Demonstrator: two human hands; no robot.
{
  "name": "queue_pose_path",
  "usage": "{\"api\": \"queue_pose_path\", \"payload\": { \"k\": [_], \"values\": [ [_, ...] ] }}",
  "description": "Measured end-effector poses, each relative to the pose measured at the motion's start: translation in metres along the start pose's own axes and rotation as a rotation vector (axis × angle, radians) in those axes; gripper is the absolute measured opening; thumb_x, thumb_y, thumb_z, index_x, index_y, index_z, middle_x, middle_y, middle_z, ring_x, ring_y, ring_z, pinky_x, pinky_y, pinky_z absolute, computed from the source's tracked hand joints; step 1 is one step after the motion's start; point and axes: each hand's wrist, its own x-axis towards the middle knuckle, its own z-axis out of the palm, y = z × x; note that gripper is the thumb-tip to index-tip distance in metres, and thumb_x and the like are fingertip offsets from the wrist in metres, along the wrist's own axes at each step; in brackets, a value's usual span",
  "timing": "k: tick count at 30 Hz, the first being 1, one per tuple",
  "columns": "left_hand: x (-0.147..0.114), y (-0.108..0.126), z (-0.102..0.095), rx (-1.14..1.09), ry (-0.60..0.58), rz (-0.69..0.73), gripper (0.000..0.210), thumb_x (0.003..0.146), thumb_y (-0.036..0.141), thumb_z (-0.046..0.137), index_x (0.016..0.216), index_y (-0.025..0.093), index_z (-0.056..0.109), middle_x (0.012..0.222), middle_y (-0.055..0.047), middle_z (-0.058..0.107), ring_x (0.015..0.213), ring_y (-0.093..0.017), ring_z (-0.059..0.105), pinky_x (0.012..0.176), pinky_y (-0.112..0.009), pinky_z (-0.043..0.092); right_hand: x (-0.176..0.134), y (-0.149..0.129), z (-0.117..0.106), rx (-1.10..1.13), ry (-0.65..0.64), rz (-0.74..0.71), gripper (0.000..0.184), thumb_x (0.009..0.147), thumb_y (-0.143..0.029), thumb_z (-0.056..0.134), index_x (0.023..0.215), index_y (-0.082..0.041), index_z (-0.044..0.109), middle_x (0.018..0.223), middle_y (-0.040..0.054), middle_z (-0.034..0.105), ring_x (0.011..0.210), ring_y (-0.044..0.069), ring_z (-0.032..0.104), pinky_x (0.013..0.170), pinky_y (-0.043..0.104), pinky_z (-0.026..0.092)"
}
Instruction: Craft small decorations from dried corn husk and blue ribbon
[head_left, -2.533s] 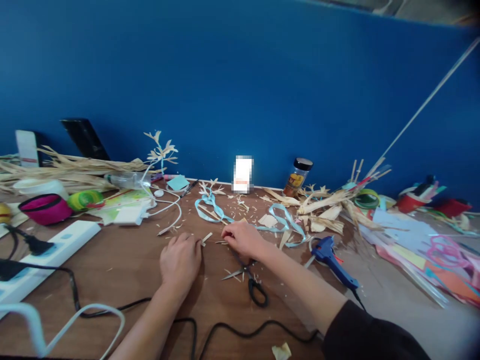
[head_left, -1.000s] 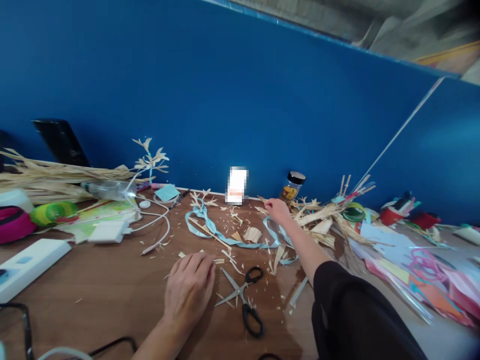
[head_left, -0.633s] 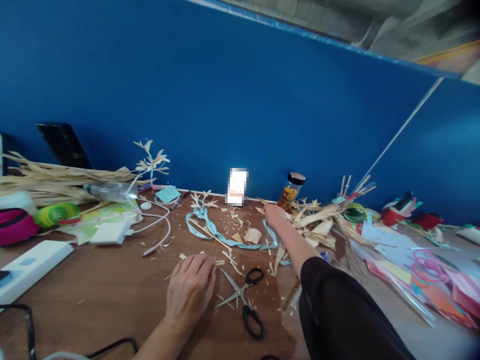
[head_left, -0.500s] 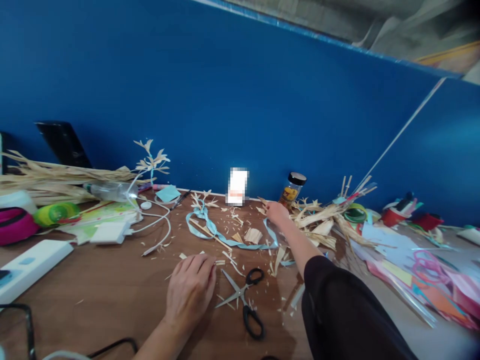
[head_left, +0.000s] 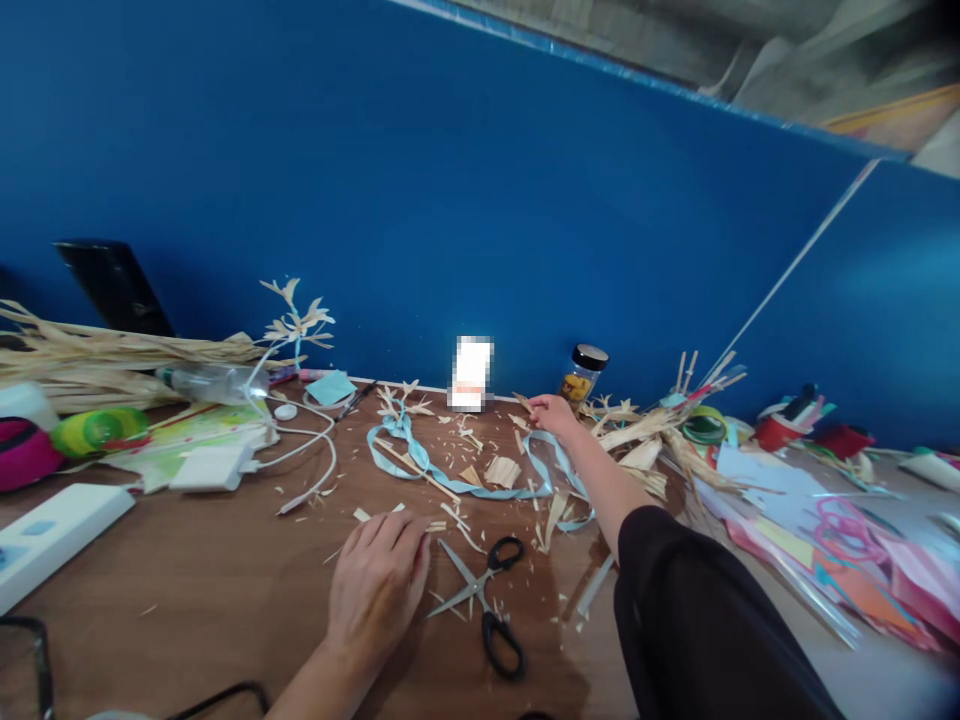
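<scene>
My left hand [head_left: 381, 580] rests on the brown table, fingers bent and held together. Pale thin strips [head_left: 436, 526] show at its fingertips, and what lies beneath the hand is hidden. Just to its right lie scissors [head_left: 475, 587] with black handles, blades apart. My right hand [head_left: 553, 414] reaches to the back of the table, fingertips closed on a small pointed piece of dried husk [head_left: 522, 401]. A light blue ribbon [head_left: 487, 492] curls across the table below it, tied at its left end to a husk flower [head_left: 403, 402].
A jar with a black lid [head_left: 583, 374] stands behind my right hand. Dried husks [head_left: 637, 450] lie on the right, more [head_left: 135, 360] on the left. A blurred white phone-like rectangle [head_left: 471, 375] leans on the blue partition [head_left: 450, 200]. A power strip [head_left: 64, 540] lies left.
My right hand has moved slightly towards the back, and more of the ribbon shows below its wrist. My left hand stays in place. The view has shifted a little.
</scene>
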Motion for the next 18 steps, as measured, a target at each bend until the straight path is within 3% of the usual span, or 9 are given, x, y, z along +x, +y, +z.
{"api": "queue_pose_path", "payload": {
  "k": [9, 14, 18],
  "values": [
    [0.001, -0.001, -0.001, 0.006, -0.006, 0.008, 0.015, 0.08, 0.018, 0.049, 0.088, 0.021, 0.061, 0.085, -0.005, 0.063, 0.08, -0.021, 0.054, 0.073, -0.034, 0.039, -0.014, -0.018, 0.003, -0.295, -0.229, -0.015, 0.026, 0.087, -0.029, 0.049, 0.11, -0.018, 0.053, 0.113, 0.0069, 0.054, 0.093, 0.018, 0.056, 0.079, 0.037, 0.048],
    [0.001, -0.001, -0.001, 0.02, -0.019, 0.008, 0.016, 0.081, 0.019, 0.048, 0.09, 0.021, 0.061, 0.088, -0.006, 0.063, 0.082, -0.021, 0.055, 0.074, -0.035, 0.039, -0.023, -0.023, 0.011, -0.284, -0.246, -0.053, 0.025, 0.087, -0.029, 0.048, 0.11, -0.018, 0.053, 0.113, 0.0071, 0.054, 0.093, 0.018, 0.056, 0.078, 0.037, 0.048],
    [0.001, 0.0, -0.002, 0.028, -0.006, 0.012, 0.015, 0.081, 0.019, 0.049, 0.088, 0.021, 0.061, 0.088, -0.006, 0.063, 0.082, -0.022, 0.055, 0.074, -0.034, 0.039, -0.031, -0.024, 0.006, -0.157, -0.196, -0.087, 0.028, 0.087, -0.029, 0.049, 0.111, -0.016, 0.051, 0.112, 0.0073, 0.054, 0.093, 0.019, 0.056, 0.078, 0.039, 0.048]
  ]
}}
